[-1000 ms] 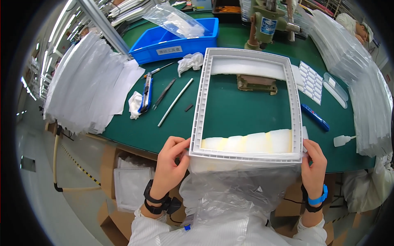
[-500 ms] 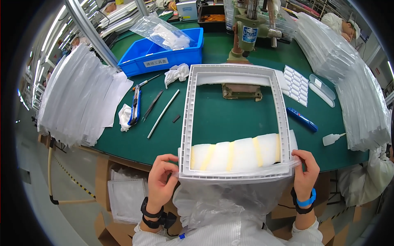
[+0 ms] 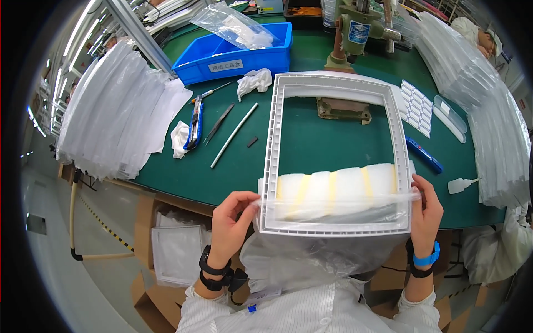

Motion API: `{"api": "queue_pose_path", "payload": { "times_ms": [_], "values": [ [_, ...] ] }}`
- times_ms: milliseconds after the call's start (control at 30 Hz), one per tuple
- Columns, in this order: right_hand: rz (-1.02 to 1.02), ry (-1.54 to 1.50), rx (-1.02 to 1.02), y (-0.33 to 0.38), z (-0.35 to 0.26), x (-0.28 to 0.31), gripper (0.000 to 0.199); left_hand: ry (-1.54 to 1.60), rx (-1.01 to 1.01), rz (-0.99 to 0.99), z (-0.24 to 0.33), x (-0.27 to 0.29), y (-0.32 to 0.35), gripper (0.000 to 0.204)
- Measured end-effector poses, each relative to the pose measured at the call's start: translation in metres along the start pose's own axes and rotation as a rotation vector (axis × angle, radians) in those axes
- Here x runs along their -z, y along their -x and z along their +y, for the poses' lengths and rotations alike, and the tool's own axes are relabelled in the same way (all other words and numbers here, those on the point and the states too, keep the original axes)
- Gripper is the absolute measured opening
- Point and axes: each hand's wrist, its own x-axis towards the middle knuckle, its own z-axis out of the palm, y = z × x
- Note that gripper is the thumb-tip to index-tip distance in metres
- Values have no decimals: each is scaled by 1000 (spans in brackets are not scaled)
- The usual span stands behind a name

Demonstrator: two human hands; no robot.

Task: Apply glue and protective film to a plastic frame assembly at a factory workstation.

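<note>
A light grey rectangular plastic frame (image 3: 271, 139) lies at the table's front edge, its near side overhanging toward me. Across its near end stretches the mouth of a clear plastic bag (image 3: 327, 255), whose rest hangs down over my lap. My left hand (image 3: 232, 223) pinches the bag's edge beside the frame's near left corner. On the opposite side, my right hand (image 3: 426, 213) has its fingers closed on the bag's other edge. White foam with yellow strips (image 3: 352, 178) shows through the near part of the frame's opening. More white foam (image 3: 327, 94) lies under the far rail.
Left of the frame lie a blue utility knife (image 3: 194, 123), tweezers (image 3: 220, 123), a white rod (image 3: 235, 134) and crumpled tissue (image 3: 255, 81). A blue bin (image 3: 233, 62) and a green press (image 3: 351, 41) stand behind. Stacked bagged sheets (image 3: 114, 114) flank the left; a blue pen (image 3: 425, 155) lies right.
Both hands have drawn the bag's mouth farther over the frame, away from me, so it covers part of the near foam. The whole view has shifted, moving the scene rightward and up.
</note>
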Motion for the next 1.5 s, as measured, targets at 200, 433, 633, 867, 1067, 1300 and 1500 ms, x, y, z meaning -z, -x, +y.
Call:
{"api": "queue_pose_path", "payload": {
  "times_ms": [200,433,633,867,1067,1300,1500],
  "values": [
    [-39,-111,-53,10,14,5,24,-7,-17,-5,-2,1,-2,23],
    [-131,-104,0,14,-2,-4,40,-50,23,106,2,-18,-1,7],
    [-144,-87,-28,64,-12,12,43,74,-91,164,-19,-15,58,6],
    [-118,-108,-34,103,-3,26,38,204,-126,71,-62,-5,89,6],
    [-89,-78,0,92,1,34,32,316,-172,-39,-34,1,56,4],
    [-207,-468,-486,66,-24,14,38,238,139,78,-5,-16,42,13],
    [-150,-209,-85,100,-3,14,46,-305,-483,223,-31,-20,63,20]
  ]
}}
